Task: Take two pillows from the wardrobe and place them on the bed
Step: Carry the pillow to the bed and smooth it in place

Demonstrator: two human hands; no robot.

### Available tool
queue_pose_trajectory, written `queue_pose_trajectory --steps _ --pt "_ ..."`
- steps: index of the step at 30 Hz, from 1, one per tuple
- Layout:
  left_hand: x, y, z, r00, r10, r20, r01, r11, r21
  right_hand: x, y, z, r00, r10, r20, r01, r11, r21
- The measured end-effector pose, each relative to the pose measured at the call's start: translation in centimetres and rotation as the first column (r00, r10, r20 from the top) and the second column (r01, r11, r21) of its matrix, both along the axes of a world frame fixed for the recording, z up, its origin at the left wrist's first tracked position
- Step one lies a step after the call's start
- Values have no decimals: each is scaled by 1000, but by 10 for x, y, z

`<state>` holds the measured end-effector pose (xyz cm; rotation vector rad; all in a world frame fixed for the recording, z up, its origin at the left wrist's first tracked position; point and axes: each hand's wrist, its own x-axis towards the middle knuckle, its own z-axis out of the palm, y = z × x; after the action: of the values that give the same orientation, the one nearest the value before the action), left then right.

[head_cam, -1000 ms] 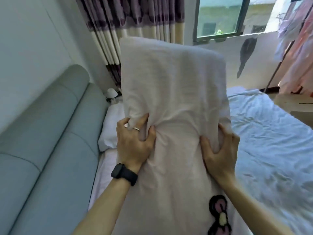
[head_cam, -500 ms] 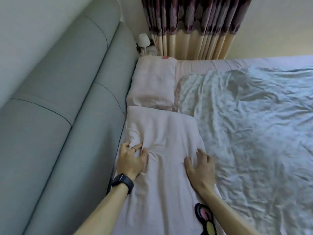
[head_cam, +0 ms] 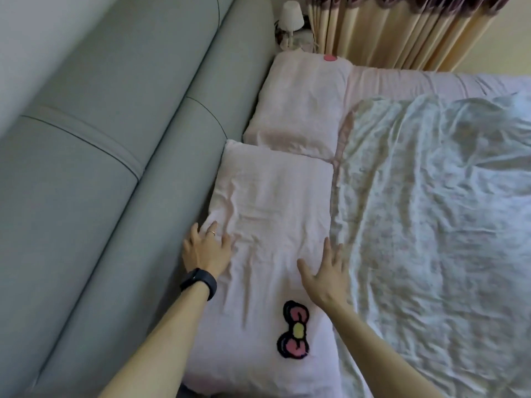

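Because the near pillow (head_cam: 267,225) lies flat along the head of the bed (head_cam: 431,239), its long edge against the grey padded headboard (head_cam: 120,156), it looks placed rather than carried; its far corner just overlaps the second pillow (head_cam: 301,101), which lies beyond it in the same line, so both of the task's pillows appear to be down where sleepers would want them. The left hand (head_cam: 205,251) rests on the near pillow's headboard-side edge, fingers loosely spread and gripping nothing, probably tucking that edge in; the right hand (head_cam: 327,275) lies flat on the opposite edge, fingers wide and splayed, holding no cloth, seemingly smoothing the case. A black wristband (head_cam: 199,282) sits on the left wrist; a pink bow patch (head_cam: 294,330) marks the near end of the pillow between the forearms. To the right a crumpled pale quilt (head_cam: 431,196) covers the mattress, its edge touching both pillows; past the far pillow stand a small white lamp (head_cam: 291,15) and the cream curtain (head_cam: 388,33). Judged so, little remains but straightening.
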<state>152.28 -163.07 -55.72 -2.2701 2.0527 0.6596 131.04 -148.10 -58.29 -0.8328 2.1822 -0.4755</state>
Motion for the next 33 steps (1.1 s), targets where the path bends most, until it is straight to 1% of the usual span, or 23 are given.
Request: queue_pose_trajectory --steps 2,4,6,9,11,13,16,18,19,21,23,24,26,29,31,33 --pt "-1 17 -15 999 -4 51 -1 997 83 -3 7 -20 999 37 5 -37 998 59" --pt "-4 35 -35 993 -59 105 45 990 136 -6 17 -40 990 137 -44 -134 989 63" --pt "-5 50 -56 989 -106 107 87 981 173 -6 25 -59 964 243 -108 -236 969 73" --pt "-7 61 -87 984 -158 79 140 970 197 -2 29 -79 952 283 -117 -270 956 113" --pt "-8 64 -107 981 -185 61 172 970 172 2 26 -90 936 331 -122 -313 939 141" --pt "-8 62 -125 980 -196 28 191 973 128 9 17 -100 907 392 -154 -374 918 131" --pt "-5 51 -152 969 -246 -28 246 969 27 22 -13 -117 854 457 -248 -465 885 29" --pt "1 48 -171 958 -284 -33 283 958 -33 33 -35 -134 823 488 -290 -518 855 -30" --pt "5 49 -182 964 -263 -38 262 964 -35 38 -43 -145 806 513 -297 -545 837 -34" --pt "19 62 -203 988 -148 -36 148 989 4 46 -44 -169 775 560 -293 -585 811 0" --pt "34 85 -220 999 -37 -2 37 998 56 48 -26 -194 777 574 -259 -581 812 55" --pt "42 97 -225 1000 -17 21 15 997 79 46 -13 -204 786 569 -244 -568 819 81" --pt "53 117 -229 997 -25 67 18 994 108 43 13 -217 807 549 -219 -538 835 113" --pt "58 129 -222 995 -32 99 17 988 155 38 43 -214 827 543 -146 -524 838 154" --pt "52 131 -212 990 -22 136 -8 976 216 33 56 -203 826 555 -98 -523 819 237" --pt "38 132 -195 983 7 181 -64 948 312 27 65 -185 815 577 -58 -527 778 343"
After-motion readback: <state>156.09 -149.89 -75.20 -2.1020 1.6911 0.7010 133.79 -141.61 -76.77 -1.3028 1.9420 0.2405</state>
